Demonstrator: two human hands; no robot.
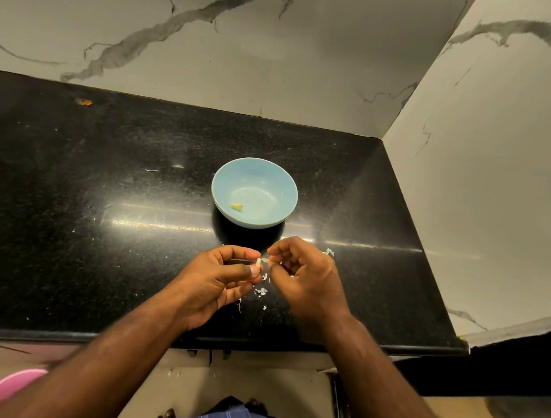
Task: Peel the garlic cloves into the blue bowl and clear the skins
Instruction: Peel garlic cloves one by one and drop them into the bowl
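Note:
A blue bowl (254, 192) stands on the black counter, with one small yellowish peeled clove (236, 206) inside it. Just in front of the bowl, my left hand (218, 279) pinches a pale garlic clove (258, 264) between thumb and fingers. My right hand (307, 279) is curled beside it, its fingertips pinching a bit of white skin (265, 260) at the clove's top. White skin flakes (260, 291) lie on the counter under my hands, and more skin scraps (330, 251) lie just right of my right hand.
The black granite counter (94, 222) ends at marble walls behind and to the right. An orange scrap (85, 102) lies at the back left. A pink tub (6, 391) sits on the floor at lower left, below the counter's front edge.

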